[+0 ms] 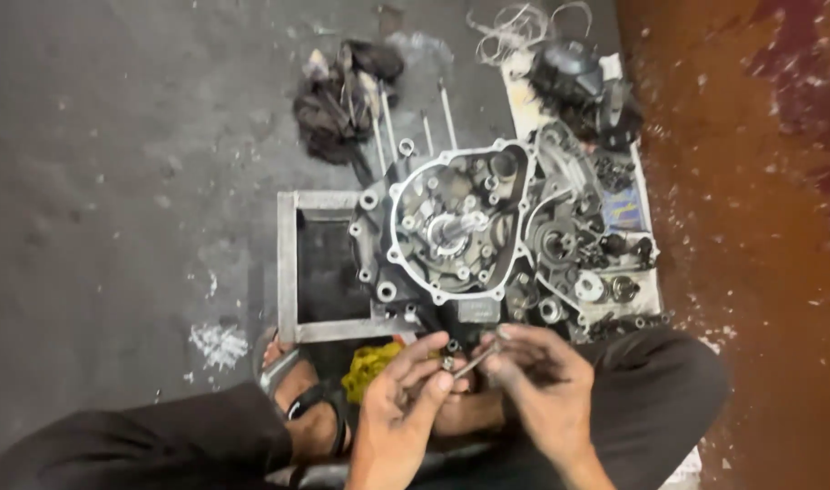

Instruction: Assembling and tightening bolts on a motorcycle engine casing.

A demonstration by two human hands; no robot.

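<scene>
A: What is held in the hands?

B: A thin metal bolt (477, 360) is pinched in the right hand (537, 381). The grip is closed tight on it with the fingertips. A small metal nut (448, 363) seems to be pinched by the left hand (398, 408), right at the tip of the bolt. It is too small and blurry for more to be told.

A: Where are the hands?

B: They are held close together, low in the picture, over the lap. Dark trousers (651, 381) and a foot in a sandal (306, 413) are seen beside them.

A: What is seen past the hands?

B: A big grey engine case (456, 222) is laid flat on the floor (115, 181), just in front of the hands. Gears and round metal parts are seen inside it. A silver rim with bolt holes runs around its edge.

A: What is under it?

B: A square metal tray (289, 272) is set under its left side. A white sheet (646, 299) is spread under its right side, and many small parts are scattered on it.

A: Is anything else there?

B: A dark dirty rag (338, 100) is dropped on the floor, farther off. A few long thin rods (446, 113) are laid by it. A yellow cloth (369, 367) is tucked near the left hand.
</scene>
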